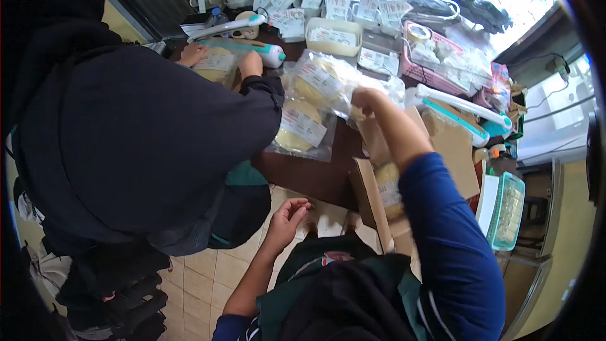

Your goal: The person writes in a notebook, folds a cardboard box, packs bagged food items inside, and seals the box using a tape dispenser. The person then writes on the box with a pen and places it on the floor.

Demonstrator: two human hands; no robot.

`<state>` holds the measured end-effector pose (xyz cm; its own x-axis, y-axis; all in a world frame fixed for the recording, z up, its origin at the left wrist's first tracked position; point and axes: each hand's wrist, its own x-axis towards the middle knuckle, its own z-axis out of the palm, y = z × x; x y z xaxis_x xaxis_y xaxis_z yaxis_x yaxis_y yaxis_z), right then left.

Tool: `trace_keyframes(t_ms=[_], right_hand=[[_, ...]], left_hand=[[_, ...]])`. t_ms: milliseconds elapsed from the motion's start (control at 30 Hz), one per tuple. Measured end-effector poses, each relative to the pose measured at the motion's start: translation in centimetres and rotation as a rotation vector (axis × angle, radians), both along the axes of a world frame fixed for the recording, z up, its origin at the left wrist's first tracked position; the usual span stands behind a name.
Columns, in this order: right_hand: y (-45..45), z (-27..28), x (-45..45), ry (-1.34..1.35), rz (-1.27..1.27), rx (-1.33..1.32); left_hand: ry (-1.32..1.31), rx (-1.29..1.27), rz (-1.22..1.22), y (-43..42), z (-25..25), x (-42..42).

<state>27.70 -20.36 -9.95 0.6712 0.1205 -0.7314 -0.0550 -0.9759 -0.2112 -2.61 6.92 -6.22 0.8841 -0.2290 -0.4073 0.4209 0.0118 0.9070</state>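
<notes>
packet [307,89], label [320,77] slanting toward right hand [364,100]

"What's the person wearing?"
"Blue fabric sleeves, the right sleeve [454,233] broad and creased, the left sleeve [230,327] showing just at the bottom edge."
"And over the body?"
"A dark green garment [278,300], with bunched black cloth [347,297] in front and a small red-and-white emblem [338,257], too blurred to read."
"Any trim?"
"Thin white stripes [431,316] beside the right sleeve. The left hand [289,216] and right hand [365,100] are bare, forearms too."
</notes>
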Motion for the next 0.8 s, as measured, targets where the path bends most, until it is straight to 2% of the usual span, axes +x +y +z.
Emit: trace_keyframes(t_ms=[33,100,167,200,233,267,300,367,400,433,467,500,533,567,600,667,700,767,800], right_hand=[[0.8,0.7,0.0,0.225,-0.397,0.054],[-0.1,-9.8,4.0,0.365,-0.933,0.194],[0.2,-13.8,4.9,0.160,-0.808,0.307],[0.5,-15.7,5.8,0.152,-0.828,0.393],[2.7,-10.9,4.2,0.143,-0.849,0.473],[4.4,-5.0,2.1,0.021,-0.694,0.412],[2.8,-12.0,3.7,-0.147,-0.557,0.846],[7.1,-0.3,-0.4,0.030,-0.012,0.319],[7.0,-0.8,-1.3,0.035,-0.016,0.313],[6.7,-2.0,-2.2,0.142,0.179,0.237],[6.3,-3.3,-2.7,0.239,0.376,0.156],[6.1,-5.2,-3.9,0.248,-0.052,0.066],[5.9,-7.0,-3.3,0.241,-0.052,0.058],[5.9,-9.1,-2.6,0.175,0.168,0.056],[5.9,-11.1,-1.9,0.110,0.389,0.054],[5.9,-13.1,-1.0,-0.021,0.828,0.050],[6.5,-10.9,-1.4,-0.030,0.830,0.040],[8.4,-4.7,-3.9,-0.168,0.191,-0.127],[7.4,-9.3,-2.0,-0.274,0.300,-0.037]], left_hand=[[-0.016,0.029,-0.002,0.4,-0.5,0.2],[-0.014,-0.016,0.045,1.3,-1.2,0.1],[0.033,-0.042,0.093,2.1,-1.4,0.2],[0.082,-0.041,0.121,2.3,-1.5,0.2],[0.134,-0.044,0.150,2.5,-1.7,0.2],[0.140,-0.045,0.142,2.8,-1.9,0.6],[0.156,-0.047,0.139,3.3,-2.7,1.1],[-0.118,0.067,0.080,3.9,-4.4,2.7],[-0.190,0.256,0.090,3.8,-4.3,4.1],[-0.260,0.446,0.097,3.7,-4.2,5.6],[-0.469,0.578,0.166,3.4,-5.4,7.4],[-0.679,0.709,0.236,3.0,-7.2,9.1],[-0.658,0.820,0.174,2.6,-8.7,10.8],[-0.635,0.931,0.110,2.3,-9.4,12.4],[-0.636,0.928,0.114,1.6,-9.1,13.6],[-0.189,1.073,-0.175,0.4,-8.5,15.4],[-0.199,1.069,-0.168,0.5,-9.4,16.2],[-0.446,0.763,-0.042,2.0,-12.4,17.3],[-0.484,0.743,0.078,2.7,-12.4,17.5]])
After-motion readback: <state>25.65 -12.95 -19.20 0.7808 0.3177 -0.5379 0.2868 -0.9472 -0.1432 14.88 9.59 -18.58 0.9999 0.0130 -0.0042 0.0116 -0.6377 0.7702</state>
